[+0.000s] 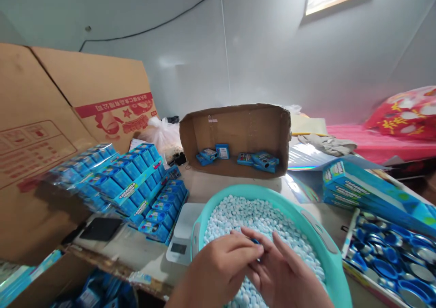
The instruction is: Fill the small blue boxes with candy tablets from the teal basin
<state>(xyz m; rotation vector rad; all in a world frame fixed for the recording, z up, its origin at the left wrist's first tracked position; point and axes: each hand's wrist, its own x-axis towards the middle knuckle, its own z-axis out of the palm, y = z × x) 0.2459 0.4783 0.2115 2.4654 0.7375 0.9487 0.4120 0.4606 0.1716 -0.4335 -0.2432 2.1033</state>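
Note:
Both hands are over a turquoise basin (340,271) filled with small pale blue and white pieces (238,210). My left hand (221,262) has its fingers pressed together, resting against the fingers of the other hand. Between the hands a bit of a small dark blue item (255,241) shows; most of it is hidden. My right hand (279,271) lies palm up under it, thumb raised and fingers partly curled. A white digital scale (187,228) sits at the basin's left edge.
Stacked blue boxes (126,181) stand at the left beside large cardboard cartons (41,117). An open cardboard box (235,131) behind the basin holds several blue packets. At the right are a tray of blue round tins (384,253), blue display boxes (368,185) and a glove (327,144).

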